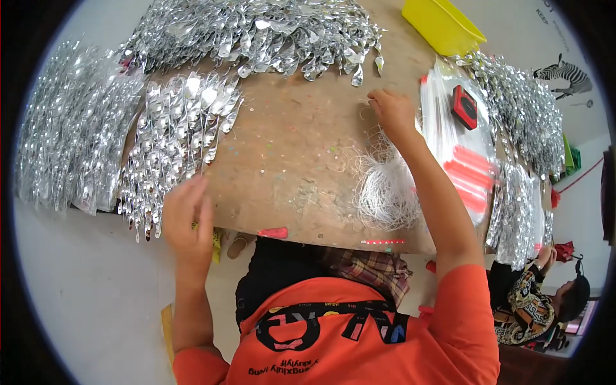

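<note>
My left hand [186, 221] is at the table's left front edge, slightly blurred, fingers stretched out and apart. It is beside the lower end of a row of twisted silver foil strands [179, 128], and I see nothing in it. Farther out on the right, my right hand [393, 112] is closed in a pinch. A thin pale string shows at its fingertips and seems to be held there. Below that hand, partly behind my right forearm, lies a tangled heap of white string [385, 192].
More silver strands [256, 35] cover the table's [289, 154] far side, with others at left [77, 128] and right [520, 109]. A red-and-black device [464, 107] rests on clear plastic bags [439, 96]. A yellow basin [443, 25] stands far right. Another person [536, 301] sits at right.
</note>
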A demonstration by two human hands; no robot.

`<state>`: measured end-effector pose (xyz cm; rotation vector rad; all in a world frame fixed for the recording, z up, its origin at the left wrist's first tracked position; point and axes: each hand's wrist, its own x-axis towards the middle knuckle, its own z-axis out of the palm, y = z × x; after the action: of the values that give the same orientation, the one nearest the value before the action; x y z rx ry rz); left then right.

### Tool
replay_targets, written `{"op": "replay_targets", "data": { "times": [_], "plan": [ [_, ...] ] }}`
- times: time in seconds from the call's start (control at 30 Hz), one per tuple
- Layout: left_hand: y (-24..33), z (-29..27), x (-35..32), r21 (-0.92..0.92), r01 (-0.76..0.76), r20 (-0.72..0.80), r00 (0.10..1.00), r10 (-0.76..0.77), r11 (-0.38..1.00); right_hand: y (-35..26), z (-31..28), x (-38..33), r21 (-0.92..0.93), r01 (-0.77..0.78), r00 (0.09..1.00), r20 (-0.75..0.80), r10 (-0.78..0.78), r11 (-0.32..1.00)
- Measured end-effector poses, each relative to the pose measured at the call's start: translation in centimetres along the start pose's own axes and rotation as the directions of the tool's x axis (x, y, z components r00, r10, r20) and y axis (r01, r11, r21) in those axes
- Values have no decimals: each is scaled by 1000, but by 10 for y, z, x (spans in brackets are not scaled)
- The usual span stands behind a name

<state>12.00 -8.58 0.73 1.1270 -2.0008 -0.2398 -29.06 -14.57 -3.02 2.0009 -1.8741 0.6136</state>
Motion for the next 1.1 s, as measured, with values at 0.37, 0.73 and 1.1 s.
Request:
{"op": "replay_targets", "data": {
  "times": [0.37,0.73,1.1],
  "plan": [
    [6,31,-1,-179,-36,30,999,42,983,2,31,17,-419,224,967,207,-148,880],
    [-9,87,103,-25,-67,-34,997,66,997,-90,-89,-61,844,-434,898,378,225,316],
    [-41,143,200,682,37,198,952,-233,731,-107,-137,-141,844,-535,770,468,433,40]
  ]
}}
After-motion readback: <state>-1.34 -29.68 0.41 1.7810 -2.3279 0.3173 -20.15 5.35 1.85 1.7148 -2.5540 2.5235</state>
